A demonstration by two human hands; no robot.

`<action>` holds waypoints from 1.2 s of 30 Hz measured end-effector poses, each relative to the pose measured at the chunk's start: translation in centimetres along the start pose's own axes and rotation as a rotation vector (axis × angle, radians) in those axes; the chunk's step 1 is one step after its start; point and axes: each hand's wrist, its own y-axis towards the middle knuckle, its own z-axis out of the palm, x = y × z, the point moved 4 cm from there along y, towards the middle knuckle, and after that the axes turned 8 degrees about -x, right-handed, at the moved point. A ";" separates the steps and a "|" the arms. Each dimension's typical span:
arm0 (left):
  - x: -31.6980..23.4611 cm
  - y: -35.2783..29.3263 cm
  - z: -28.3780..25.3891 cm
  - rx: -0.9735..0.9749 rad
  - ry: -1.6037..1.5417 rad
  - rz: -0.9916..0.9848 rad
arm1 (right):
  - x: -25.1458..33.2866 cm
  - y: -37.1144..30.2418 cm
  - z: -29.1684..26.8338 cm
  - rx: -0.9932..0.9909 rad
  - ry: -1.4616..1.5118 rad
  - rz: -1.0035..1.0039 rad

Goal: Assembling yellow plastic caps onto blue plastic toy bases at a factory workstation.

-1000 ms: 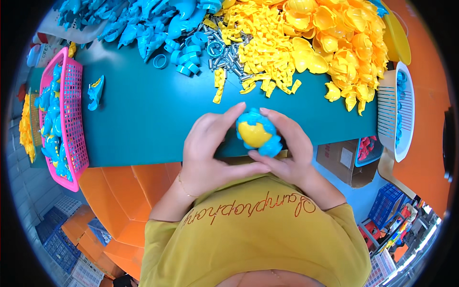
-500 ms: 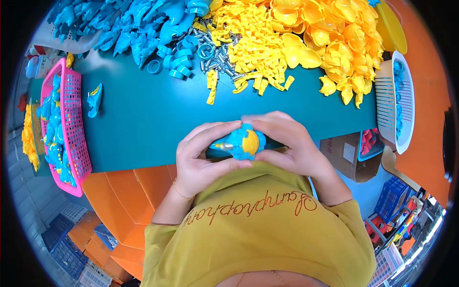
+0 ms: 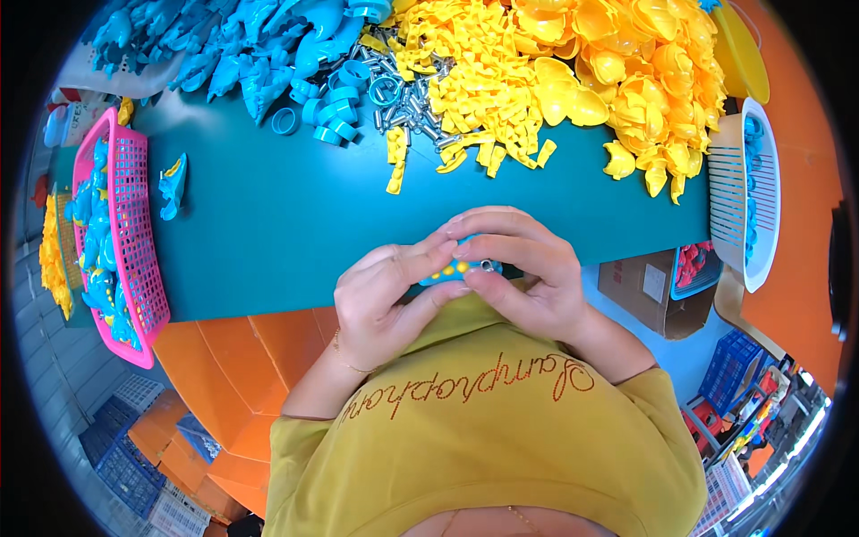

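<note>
Close to the front of my body, both hands close round a blue plastic toy part with yellow dots (image 3: 447, 272). My left hand (image 3: 380, 291) grips its left end between thumb and fingers. The fingers and thumb of my right hand (image 3: 532, 259) press on the other end. A small shiny round metal piece (image 3: 488, 266) shows between the right thumb and forefinger; whether it is fixed in the toy I cannot tell. Most of the toy is hidden by my fingers.
Beyond my hands on the green table (image 3: 268, 233) lie piles of blue shells (image 3: 250, 67), metal pins (image 3: 407, 112), small yellow parts (image 3: 483, 98) and yellow shells (image 3: 649, 98). A pink basket (image 3: 139, 242) of blue-yellow pieces stands left, a white basket (image 3: 761, 224) right. One blue piece (image 3: 174, 188) lies alone.
The toy has been turned in my hands: its yellow patch is out of sight, and yellow dots and a metal piece show. My fingers have closed further over it.
</note>
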 end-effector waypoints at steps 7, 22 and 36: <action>0.3 -0.4 -0.3 -0.053 -0.003 0.034 | 0.6 0.5 0.1 -0.015 -0.035 -0.005; 0.8 -0.7 -1.2 0.025 0.024 -0.217 | 1.5 10.8 -0.3 0.040 -0.743 -0.261; 2.1 -0.4 -3.0 -0.339 -0.822 -0.711 | 2.4 9.9 1.4 0.193 -0.542 -0.061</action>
